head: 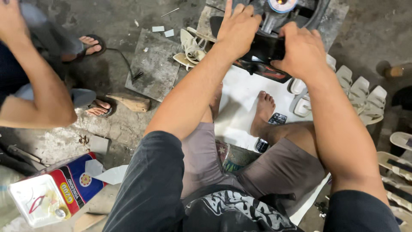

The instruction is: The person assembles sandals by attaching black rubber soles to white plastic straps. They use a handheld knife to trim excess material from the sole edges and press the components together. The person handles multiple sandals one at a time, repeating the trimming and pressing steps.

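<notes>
Black sole (264, 48) crosswise between both hands

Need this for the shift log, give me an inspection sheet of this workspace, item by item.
Surface: rough concrete floor, white sheet underfoot.
Job's things: black sole piece pressed at a machine.
Clutter: white sandal soles, wooden block, open tin, grey slab.
Hands: left hand and right hand both grip the piece.
Cables: black cord on floor.
Surroundings: another person's arm and sandalled feet.
</notes>
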